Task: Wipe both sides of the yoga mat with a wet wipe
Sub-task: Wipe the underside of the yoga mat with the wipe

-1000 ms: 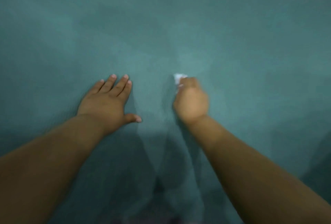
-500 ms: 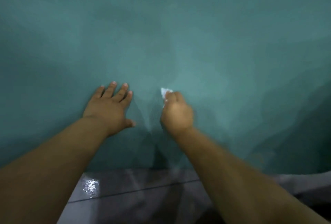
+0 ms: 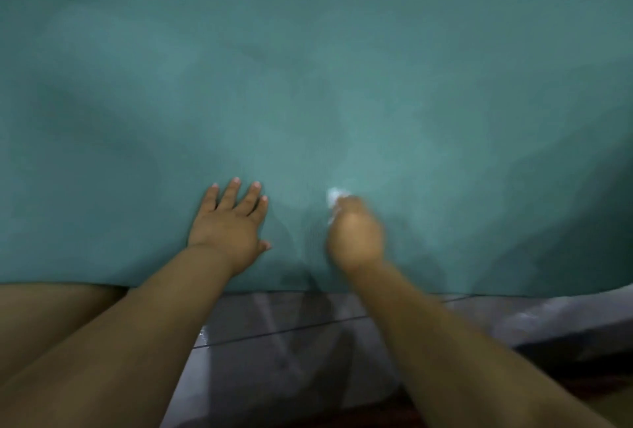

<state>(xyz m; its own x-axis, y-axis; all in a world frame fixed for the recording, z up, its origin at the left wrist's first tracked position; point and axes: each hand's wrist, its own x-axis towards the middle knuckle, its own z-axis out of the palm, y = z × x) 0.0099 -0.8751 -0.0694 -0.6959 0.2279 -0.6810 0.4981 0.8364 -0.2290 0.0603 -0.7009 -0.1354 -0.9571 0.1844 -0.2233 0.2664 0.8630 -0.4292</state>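
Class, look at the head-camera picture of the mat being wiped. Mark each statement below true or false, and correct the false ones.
1. The left hand lies flat on the yoga mat with its fingers spread. True.
2. The wet wipe is in the left hand. False: the right hand holds it.
3. The yoga mat is red. False: it is teal green.
4. Tiled floor shows below the mat's near edge. True.

The light was dim and flat, the whole view soft. The right hand [image 3: 354, 234] was motion-blurred. A small glare spot shone on the tiled floor [image 3: 274, 342]; edges bowed with wide-angle distortion.
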